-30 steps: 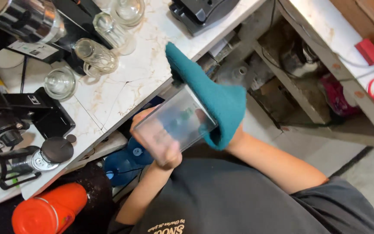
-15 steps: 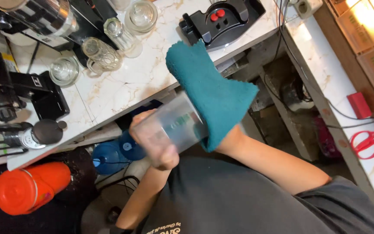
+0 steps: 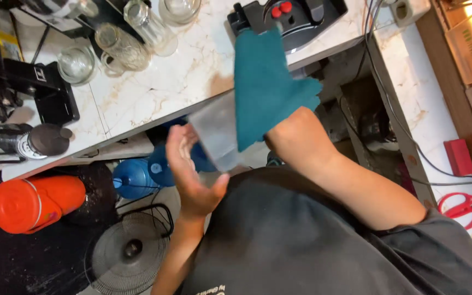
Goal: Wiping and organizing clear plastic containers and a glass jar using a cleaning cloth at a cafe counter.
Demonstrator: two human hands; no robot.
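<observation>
A clear plastic container (image 3: 214, 136), blurred by motion, hangs in front of my chest below the counter edge. A teal cloth (image 3: 266, 87) is draped over its right side and over my right hand (image 3: 286, 136), of which only the wrist shows; the hand grips the cloth against the container. My left hand (image 3: 189, 175) is beside the container's lower left, palm up and fingers apart, with the thumb near its bottom corner. Whether the palm touches the container is unclear.
The marble counter (image 3: 192, 76) carries several glass jars (image 3: 121, 43), a black appliance with red buttons (image 3: 296, 16) and black coffee gear (image 3: 6, 82). Below it are an orange jug (image 3: 36, 202), blue water bottles (image 3: 135, 177) and a floor fan (image 3: 129, 251). Red scissors (image 3: 460, 207) lie at the right.
My left hand has let go of the container and opened. The cloth-covered right hand has lifted the container and cloth up toward the counter edge, and the view has shifted.
</observation>
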